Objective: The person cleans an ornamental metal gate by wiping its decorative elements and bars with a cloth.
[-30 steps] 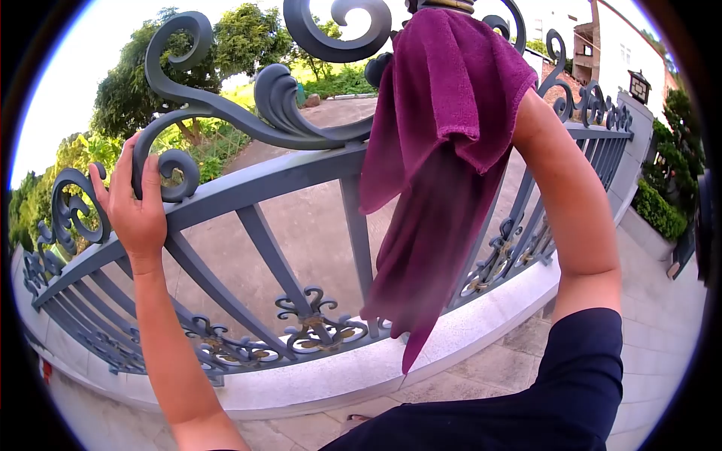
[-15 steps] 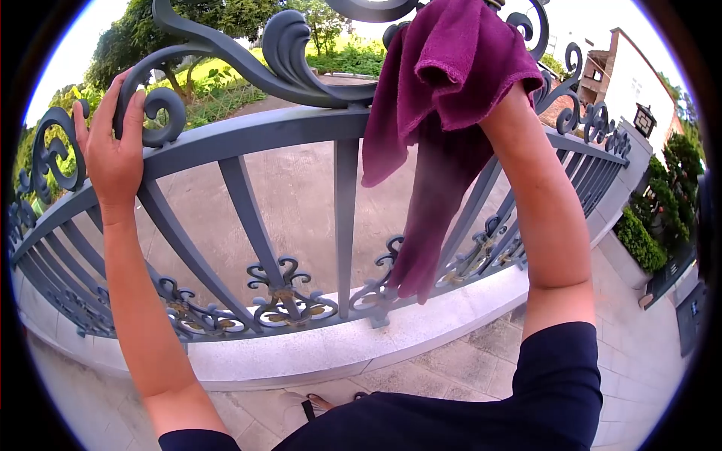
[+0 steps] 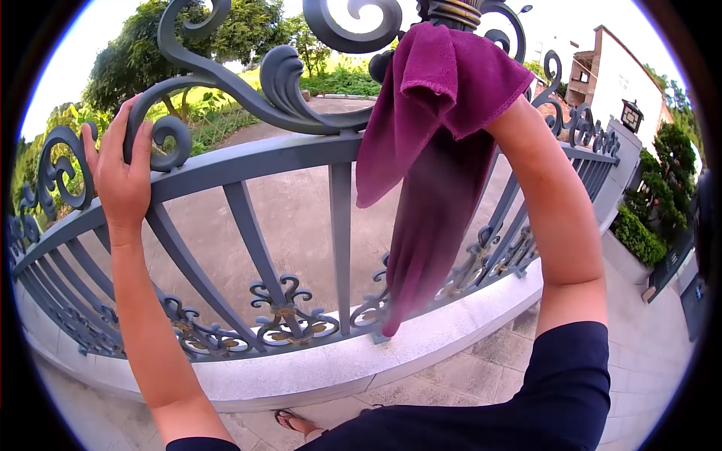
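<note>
My left hand (image 3: 124, 177) grips the curled metal scroll (image 3: 174, 143) on top of the grey fence, with the thumb on one side and the fingers on the other. A purple towel (image 3: 429, 98) drapes over my right hand (image 3: 505, 124) and hides its fingers. Under the towel, that hand presses against the ornament at the fence's upper middle, just below a gold-banded collar (image 3: 455, 13). The towel's long end hangs down in front of the bars, slightly blurred, almost to the stone base. Both arms reach up and forward.
The fence's top rail (image 3: 263, 159) curves away to both sides. A pale stone ledge (image 3: 301, 379) runs below it, above paving. Behind the bars lie a concrete yard and trees (image 3: 139, 56). Right of it stand a pillar, a lantern (image 3: 632, 115) and shrubs (image 3: 639, 237).
The view has tilted up slightly, so more of the collar above the towel shows. The towel's hanging end has swung and spread. My left hand keeps its hold on the scroll.
</note>
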`<action>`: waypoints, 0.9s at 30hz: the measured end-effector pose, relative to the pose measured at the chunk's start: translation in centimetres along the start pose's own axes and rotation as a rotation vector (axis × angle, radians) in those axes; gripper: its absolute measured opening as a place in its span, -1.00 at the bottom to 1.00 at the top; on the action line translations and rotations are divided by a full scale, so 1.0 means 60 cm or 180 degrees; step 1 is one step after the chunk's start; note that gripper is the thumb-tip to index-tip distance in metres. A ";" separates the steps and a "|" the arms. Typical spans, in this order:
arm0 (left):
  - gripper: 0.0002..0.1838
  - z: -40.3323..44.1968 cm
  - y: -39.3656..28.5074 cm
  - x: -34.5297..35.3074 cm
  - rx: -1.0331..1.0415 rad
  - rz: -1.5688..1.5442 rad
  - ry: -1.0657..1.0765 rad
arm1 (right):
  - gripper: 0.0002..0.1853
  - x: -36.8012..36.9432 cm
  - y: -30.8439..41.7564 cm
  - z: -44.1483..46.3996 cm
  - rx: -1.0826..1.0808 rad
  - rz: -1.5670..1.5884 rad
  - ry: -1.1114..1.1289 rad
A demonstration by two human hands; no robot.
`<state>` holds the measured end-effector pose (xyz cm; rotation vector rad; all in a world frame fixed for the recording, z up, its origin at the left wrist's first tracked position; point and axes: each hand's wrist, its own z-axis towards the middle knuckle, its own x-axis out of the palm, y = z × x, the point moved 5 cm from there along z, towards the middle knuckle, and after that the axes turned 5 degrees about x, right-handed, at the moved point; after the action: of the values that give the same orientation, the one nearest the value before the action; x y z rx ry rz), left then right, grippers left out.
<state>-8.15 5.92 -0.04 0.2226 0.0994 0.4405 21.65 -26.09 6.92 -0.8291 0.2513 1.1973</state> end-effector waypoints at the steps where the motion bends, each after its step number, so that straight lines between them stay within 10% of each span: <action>1: -0.62 -0.002 0.005 0.002 -0.0013 -0.0023 -0.0010 | -0.46 0.003 -0.008 -0.004 0.0150 0.0331 -0.0111; 6: -0.63 -0.004 0.011 0.008 -0.0047 0.0042 -0.0111 | -0.59 0.058 -0.064 -0.011 0.0237 0.0413 -0.1044; 8: -0.63 -0.005 0.013 0.008 0.0007 0.0065 -0.0098 | -0.59 0.038 0.034 0.002 0.0736 -0.1026 -0.1050; 17: -0.59 -0.003 0.010 0.003 0.0120 -0.0028 0.0078 | -0.58 0.048 -0.046 -0.011 0.0486 0.1017 -0.0640; 27: -0.50 -0.002 0.012 0.003 0.0154 0.0038 0.0118 | -0.57 0.068 0.021 -0.028 0.0944 -0.0002 -0.1218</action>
<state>-8.29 6.68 0.02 0.2629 0.1453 0.4546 22.46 -24.18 2.83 -0.3328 0.1100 1.2557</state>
